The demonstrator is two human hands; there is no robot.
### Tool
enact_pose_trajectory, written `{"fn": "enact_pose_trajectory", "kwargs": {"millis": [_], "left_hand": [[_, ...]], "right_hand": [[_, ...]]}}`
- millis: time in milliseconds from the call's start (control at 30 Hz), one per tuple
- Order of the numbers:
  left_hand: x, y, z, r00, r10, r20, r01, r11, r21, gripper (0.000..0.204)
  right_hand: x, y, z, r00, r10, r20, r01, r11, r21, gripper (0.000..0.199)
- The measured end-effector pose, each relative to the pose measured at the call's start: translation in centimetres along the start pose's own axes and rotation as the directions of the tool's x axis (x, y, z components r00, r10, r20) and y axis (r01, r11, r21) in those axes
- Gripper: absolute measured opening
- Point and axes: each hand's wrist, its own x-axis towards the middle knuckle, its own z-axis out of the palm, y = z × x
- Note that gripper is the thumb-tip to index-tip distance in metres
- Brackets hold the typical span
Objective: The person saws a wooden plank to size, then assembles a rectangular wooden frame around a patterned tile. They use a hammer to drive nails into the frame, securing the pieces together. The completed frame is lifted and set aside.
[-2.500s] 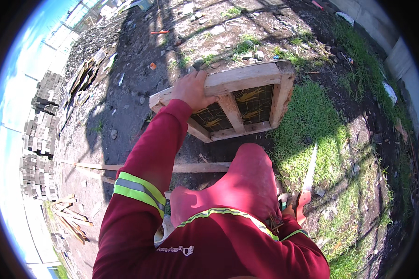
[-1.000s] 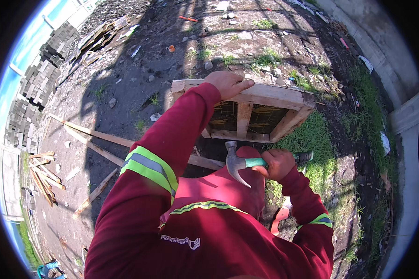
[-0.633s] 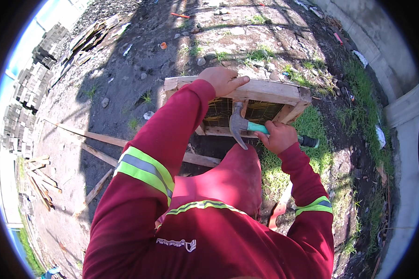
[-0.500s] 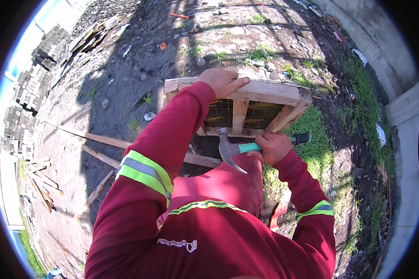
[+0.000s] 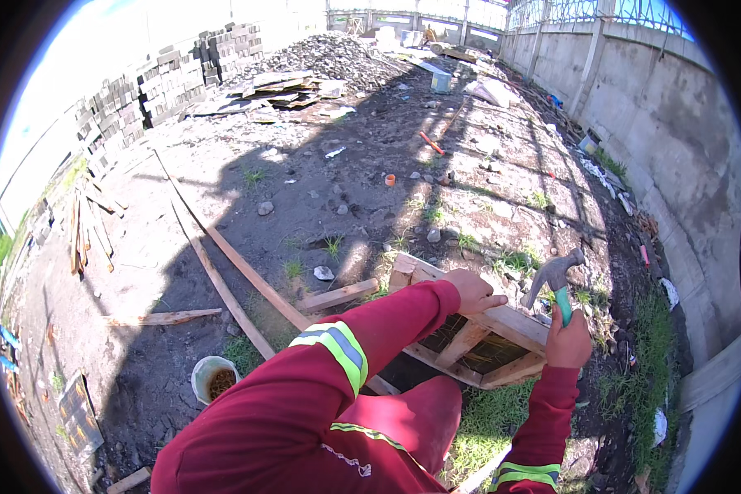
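Observation:
A small wooden frame (image 5: 465,344) of light boards, backed by a dark panel, stands tilted in front of me. My left hand (image 5: 475,295) is closed over its upper board, thumb lying along the wood. To the right, my right hand (image 5: 570,339) is wrapped around the green handle of a claw hammer (image 5: 556,278). The hammer is raised near the frame's right end, its metal head upward and apart from the wood. My left arm covers part of the frame's left side.
Long boards (image 5: 247,276) lie on the dirt to my left, beside a pale bucket (image 5: 199,380) with small brown contents. Concrete blocks (image 5: 169,82) are stacked at the far left. A concrete wall (image 5: 634,107) runs along the right. Stones and grass patches dot the ground.
My right hand has lifted the hammer from below the frame's upper board to above its right end. The left hand stays on that board. The view has swung up and left.

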Motion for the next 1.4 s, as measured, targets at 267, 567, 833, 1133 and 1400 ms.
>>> {"fn": "enact_pose_trajectory", "kwargs": {"millis": [267, 567, 833, 1133, 1400], "left_hand": [[-5.5, 0.2, -0.8, 0.71, 0.26, -0.654, -0.324, 0.946, 0.024, 0.042], [-43.8, -3.2, 4.4, 0.234, -0.542, 0.807, 0.963, 0.243, -0.116, 0.029], [-54.7, -4.1, 20.6, 0.005, -0.857, 0.516, 0.987, 0.088, 0.135, 0.026], [-56.8, -7.0, 27.2, -0.01, -0.948, 0.319, 0.964, 0.076, 0.255, 0.026], [-57.8, 0.7, 22.2, 0.323, -0.777, 0.541, 0.903, 0.424, 0.07, 0.033]], "right_hand": [[3.5, -1.5, 7.6, 0.943, -0.055, 0.327, 0.107, 0.984, -0.141, 0.05], [4.7, -1.6, 8.6, 0.92, -0.073, 0.385, 0.084, 0.996, -0.01, 0.05], [4.9, -1.6, 8.7, 0.926, -0.083, 0.367, 0.12, 0.99, -0.079, 0.051], [4.6, -1.8, 8.0, 0.904, -0.067, 0.421, 0.096, 0.994, -0.048, 0.05], [5.8, -0.7, 8.9, 0.842, -0.06, 0.536, 0.173, 0.971, -0.163, 0.061]]}}
